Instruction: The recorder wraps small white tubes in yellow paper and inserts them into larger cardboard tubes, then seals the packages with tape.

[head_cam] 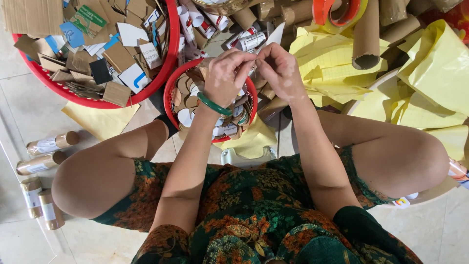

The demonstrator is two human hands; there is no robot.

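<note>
My left hand, with a green bangle at its wrist, and my right hand meet fingertip to fingertip above a small red basket filled with round cardboard discs. The fingers of both hands pinch one small item between them; it is too hidden to name. My knees spread to either side of the basket.
A large red basket of cardboard scraps sits at top left. Wrapped cardboard tubes lie on the tiled floor at left. Yellow paper sheets, bare cardboard tubes and an orange tape roll crowd the top right.
</note>
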